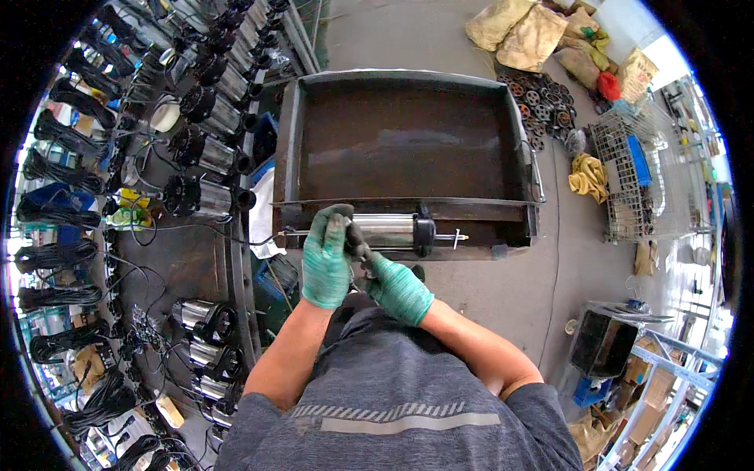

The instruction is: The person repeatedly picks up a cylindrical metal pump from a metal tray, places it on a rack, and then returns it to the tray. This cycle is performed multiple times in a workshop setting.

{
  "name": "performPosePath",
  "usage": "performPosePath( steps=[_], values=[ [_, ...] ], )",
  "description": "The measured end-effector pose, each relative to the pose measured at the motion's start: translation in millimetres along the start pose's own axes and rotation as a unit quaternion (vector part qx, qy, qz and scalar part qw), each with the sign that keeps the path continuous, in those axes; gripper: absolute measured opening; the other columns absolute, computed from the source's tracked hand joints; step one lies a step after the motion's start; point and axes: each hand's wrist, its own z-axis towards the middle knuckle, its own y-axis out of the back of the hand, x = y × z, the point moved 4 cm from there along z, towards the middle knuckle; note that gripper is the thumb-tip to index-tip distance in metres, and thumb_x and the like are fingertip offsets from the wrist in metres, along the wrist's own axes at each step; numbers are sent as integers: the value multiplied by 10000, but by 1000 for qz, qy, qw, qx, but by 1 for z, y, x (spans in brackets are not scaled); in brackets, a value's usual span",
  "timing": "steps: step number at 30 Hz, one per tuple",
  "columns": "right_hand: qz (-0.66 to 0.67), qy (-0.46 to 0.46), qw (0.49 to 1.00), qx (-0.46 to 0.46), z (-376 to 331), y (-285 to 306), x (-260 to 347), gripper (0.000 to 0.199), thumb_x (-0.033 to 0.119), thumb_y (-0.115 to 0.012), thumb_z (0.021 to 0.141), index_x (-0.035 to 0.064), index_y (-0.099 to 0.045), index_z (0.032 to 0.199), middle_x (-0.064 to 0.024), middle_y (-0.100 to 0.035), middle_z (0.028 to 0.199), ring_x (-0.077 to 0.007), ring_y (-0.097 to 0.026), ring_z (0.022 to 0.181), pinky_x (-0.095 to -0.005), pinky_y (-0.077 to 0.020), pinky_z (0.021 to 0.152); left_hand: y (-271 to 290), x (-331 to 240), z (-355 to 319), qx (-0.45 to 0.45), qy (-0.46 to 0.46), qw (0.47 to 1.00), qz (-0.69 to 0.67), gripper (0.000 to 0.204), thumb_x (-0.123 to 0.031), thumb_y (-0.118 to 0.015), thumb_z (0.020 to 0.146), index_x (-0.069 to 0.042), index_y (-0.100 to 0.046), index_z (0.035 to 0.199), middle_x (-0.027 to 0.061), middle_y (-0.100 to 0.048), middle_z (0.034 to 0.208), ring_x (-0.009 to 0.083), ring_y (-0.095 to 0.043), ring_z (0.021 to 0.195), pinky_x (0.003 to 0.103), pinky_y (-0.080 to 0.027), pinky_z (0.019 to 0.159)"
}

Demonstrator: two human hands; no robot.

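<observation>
Pump (385,229) lying sideways mid-frame

Your left hand (327,259) is curled at its left end, your right hand (399,290) just below that end with fingers bent. Can't tell what either's gripping, tbh. Tray (400,169) sits upper middle.

Upper right, on the floor (471,294), I list tan sacks (531,38), heaped dark wheels (542,100), one crumpled yellow cloth (588,177) and one wire-mesh cage (662,206) with a blue panel (638,161). Lower right, I record one dark box (586,343) near a pale blue metal frame (673,368). Far left, I log black cable coils (59,255) in a row.
</observation>
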Motion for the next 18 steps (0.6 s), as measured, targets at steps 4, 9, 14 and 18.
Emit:
performPosePath(
  steps=[4,9,14,18],
  values=[
    [-268,78,959,-40,-9,17,62,360,153,-734,882,44,-620,1206,-199,-698,1067,-421,-667,973,-464,-553,804,75,27,18,-137,135,965,-181,242,-308,-546,1046,-84,-636,1038,20,-524,667,132,-423,527,294,-363,488],
    [-393,213,873,-194,13,80,75,194,113,-692,886,53,-676,1070,-182,-695,969,-395,-671,904,-456,-554,762,194,52,39,-262,242,933,-46,388,-502,-612,1013,-147,-626,857,-18,-515,617,106,-362,443,271,-280,399],
    [-325,33,931,-164,46,97,48,171,191,-700,927,47,-699,1019,-192,-709,905,-400,-691,799,-446,-555,701,232,77,60,-222,294,930,13,368,-498,-642,998,-144,-636,896,-4,-579,707,110,-419,465,259,-281,401],
    [-332,32,923,-190,57,92,37,150,163,-700,916,34,-706,993,-195,-715,866,-364,-706,768,-409,-553,688,237,89,73,-183,322,929,13,351,-488,-625,1010,-150,-632,916,2,-577,716,130,-444,482,277,-286,405]
  ],
)
